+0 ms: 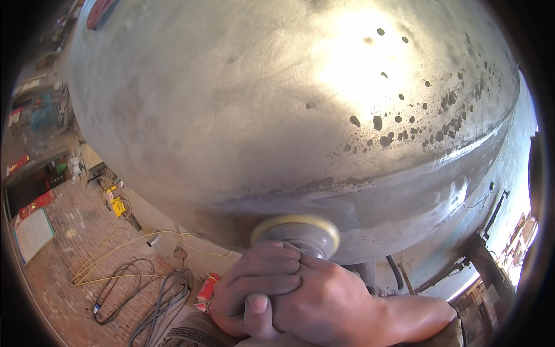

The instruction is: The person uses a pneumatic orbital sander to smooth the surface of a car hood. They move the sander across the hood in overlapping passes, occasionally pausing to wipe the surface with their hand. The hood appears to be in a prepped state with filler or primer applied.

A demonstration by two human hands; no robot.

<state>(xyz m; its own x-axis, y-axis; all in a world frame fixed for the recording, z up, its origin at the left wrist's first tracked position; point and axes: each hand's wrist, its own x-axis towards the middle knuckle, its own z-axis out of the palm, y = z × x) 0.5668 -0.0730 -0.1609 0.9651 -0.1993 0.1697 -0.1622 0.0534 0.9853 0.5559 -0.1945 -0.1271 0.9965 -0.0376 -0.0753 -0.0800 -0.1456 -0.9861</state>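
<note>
A large rounded metal vessel (231,115) fills most of the view, its surface dull grey with a bright glare and dark spots at the right. Against its lower side sits the round yellow-edged pad of a hand-held sander (295,231). My right hand (329,301) is closed around the sander's body, which the hands mostly hide. From the left, my left hand (254,280) is closed too, its fingers lapping over the right hand. Just left of the hands shows a small red object (207,287), partly covered.
Yellow and dark cables (156,312) lie looped on the brick floor (75,231) at the left. A yellow tool or box (118,206) lies farther off, near a white board (33,234). Dark metal beams (491,277) stand at the right. A red item (99,13) rests on the vessel's upper left.
</note>
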